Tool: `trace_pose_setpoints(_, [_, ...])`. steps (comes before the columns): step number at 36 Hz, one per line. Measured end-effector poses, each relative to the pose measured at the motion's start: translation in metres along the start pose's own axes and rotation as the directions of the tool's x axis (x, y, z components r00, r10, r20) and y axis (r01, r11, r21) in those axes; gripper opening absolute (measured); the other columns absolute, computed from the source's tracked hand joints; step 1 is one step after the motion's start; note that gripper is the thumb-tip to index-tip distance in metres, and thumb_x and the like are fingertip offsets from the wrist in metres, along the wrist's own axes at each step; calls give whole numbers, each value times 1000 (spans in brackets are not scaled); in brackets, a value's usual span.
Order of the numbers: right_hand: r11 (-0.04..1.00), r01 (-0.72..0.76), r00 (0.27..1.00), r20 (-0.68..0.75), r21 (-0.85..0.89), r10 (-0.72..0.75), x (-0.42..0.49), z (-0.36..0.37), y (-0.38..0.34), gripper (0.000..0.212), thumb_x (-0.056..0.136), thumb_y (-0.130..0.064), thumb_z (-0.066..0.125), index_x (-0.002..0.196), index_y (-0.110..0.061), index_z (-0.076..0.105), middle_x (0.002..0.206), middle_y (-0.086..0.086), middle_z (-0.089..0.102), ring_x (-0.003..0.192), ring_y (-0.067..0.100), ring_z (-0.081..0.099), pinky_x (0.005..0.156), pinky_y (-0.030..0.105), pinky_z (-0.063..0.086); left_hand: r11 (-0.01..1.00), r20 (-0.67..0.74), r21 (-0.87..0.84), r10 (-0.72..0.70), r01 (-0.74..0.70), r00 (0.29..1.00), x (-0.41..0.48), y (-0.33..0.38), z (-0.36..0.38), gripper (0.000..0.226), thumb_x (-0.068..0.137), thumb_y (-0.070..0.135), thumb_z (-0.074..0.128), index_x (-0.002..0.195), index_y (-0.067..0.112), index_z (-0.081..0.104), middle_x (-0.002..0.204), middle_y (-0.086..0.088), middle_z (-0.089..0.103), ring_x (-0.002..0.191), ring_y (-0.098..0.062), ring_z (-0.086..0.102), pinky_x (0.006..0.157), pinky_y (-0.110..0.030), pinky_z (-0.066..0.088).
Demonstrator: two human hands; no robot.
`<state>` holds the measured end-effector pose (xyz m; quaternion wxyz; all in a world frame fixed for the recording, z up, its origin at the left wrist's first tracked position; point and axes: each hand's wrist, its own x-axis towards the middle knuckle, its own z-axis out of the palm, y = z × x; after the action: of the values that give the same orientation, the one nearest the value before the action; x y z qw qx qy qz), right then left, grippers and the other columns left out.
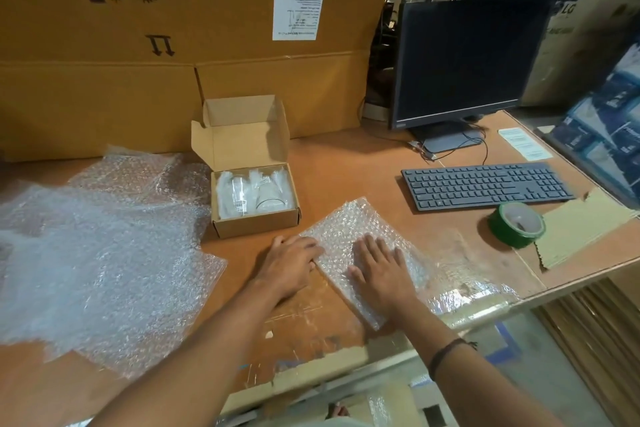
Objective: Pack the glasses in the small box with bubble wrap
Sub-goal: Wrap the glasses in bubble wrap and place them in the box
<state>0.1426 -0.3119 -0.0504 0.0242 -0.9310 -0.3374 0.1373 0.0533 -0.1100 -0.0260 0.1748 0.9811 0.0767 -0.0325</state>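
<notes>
Right now both hands are on a folded piece of bubble wrap (349,229) lying on the near part of the table (346,166). The right hand (379,269) lies flat on it, fingers spread. The left hand (289,265) meets its left edge with bent fingers; whether they pinch or only press, I cannot tell. Just beyond, the small box (256,224) stands open with the glasses (272,198) lying inside. Loose bubble wrap sheets (104,253) lie to the left, and a green tape roll (517,224) sits to the right.
</notes>
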Motion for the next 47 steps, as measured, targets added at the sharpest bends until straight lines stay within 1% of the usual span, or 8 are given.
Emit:
trace_pose_setpoints(9, [996,93,996,4,0,-93,-10,-5,-3,94,78,-79,-15,154,-24,-7,160,-4,-15,149,17,-14,119,40,-14,997,18,67,-35,34,999,-11,-4,-4,43,94,44,55,136,41,50,140,8,41,125,-15,30,105,-37,24])
trace_pose_setpoints(15, [981,183,983,40,-69,-180,-35,-25,-33,103,75,-91,17,152,-24,26,159,1,27,145,21,22,119,45,16,995,-99,87,-37,46,994,-15,-13,-12,28,95,41,51,116,32,68,143,13,47,131,-13,33,108,-39,23])
trace_pose_setpoints(19, [982,184,983,-19,-40,-185,-35,-28,-42,58,90,-47,54,143,-24,43,144,-1,49,130,23,47,106,40,36,1000,-144,-29,-10,5,989,-19,-21,-23,22,92,33,55,102,23,72,126,12,62,123,-11,44,104,-33,22])
trace_pose_setpoints(22, [987,161,982,-95,-7,-161,-32,-40,-44,23,88,-21,51,108,-25,63,104,0,68,92,26,64,71,31,44,964,-48,-256,-92,77,995,-25,-29,-36,20,87,39,60,92,25,73,98,8,70,98,-16,60,89,-33,47])
trace_pose_setpoints(29, [933,54,997,36,355,-71,-18,-57,-28,22,91,-30,64,111,-21,67,100,-1,70,90,20,64,76,31,49,854,82,-494,-142,164,986,-39,-48,-50,23,91,35,65,70,26,61,79,10,64,78,-6,59,73,-28,41])
trace_pose_setpoints(34, [865,-18,998,61,501,-14,-10,-56,-19,16,91,-27,67,80,-16,62,74,8,61,63,15,53,57,27,38,644,245,-710,-154,286,957,-45,-57,-49,30,74,30,83,99,24,67,99,7,68,91,-8,63,80,-27,50])
trace_pose_setpoints(39, [798,-30,999,10,602,31,-1,-51,-12,32,87,-28,73,114,-13,65,101,5,68,78,14,60,62,23,47,652,206,-657,-328,379,922,-45,-61,-40,12,94,20,62,85,14,67,70,-1,64,53,-10,57,51,-23,45])
trace_pose_setpoints(47, [844,-133,982,-47,520,184,18,-38,-7,29,87,-24,70,113,-25,60,106,4,69,89,22,63,74,32,51,654,162,-590,-478,473,863,-37,-56,-25,21,91,21,64,74,10,63,64,-4,58,53,-16,51,54,-26,38])
